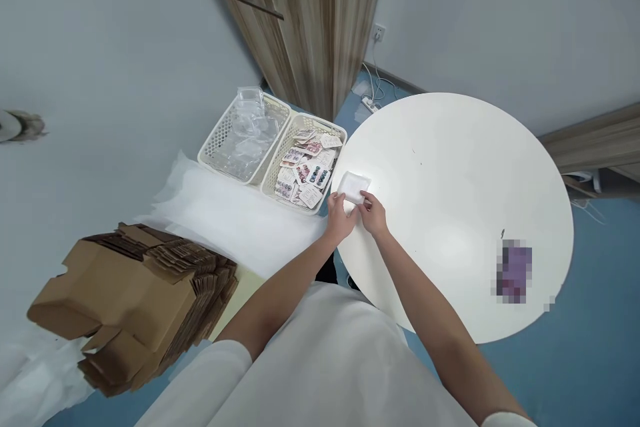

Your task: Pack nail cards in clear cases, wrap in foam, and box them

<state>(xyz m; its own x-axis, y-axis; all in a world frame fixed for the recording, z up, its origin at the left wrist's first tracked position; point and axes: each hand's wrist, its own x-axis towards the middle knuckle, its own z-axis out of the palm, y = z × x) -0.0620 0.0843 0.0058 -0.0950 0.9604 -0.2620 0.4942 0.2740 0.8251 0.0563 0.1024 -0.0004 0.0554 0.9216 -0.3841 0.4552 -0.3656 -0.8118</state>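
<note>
A small, flat, whitish packet (354,185), which looks wrapped in thin foam sheet, is at the left edge of the round white table. My left hand (341,219) grips its near left corner, fingers bent and thumb against the edge. At the near right corner, my right hand (373,215) pinches the packet between thumb and fingers. Both hands are close together, with the thumbs near each other. What lies inside the wrapping cannot be made out.
Left of the table (450,147), one white basket (270,177) holds cards with small coloured pieces; another basket (205,150) holds clear plastic boxes. White foam sheets (235,217) and stacked brown cardboard boxes (125,287) lie nearer. A blurred purple item (515,270) sits on the table.
</note>
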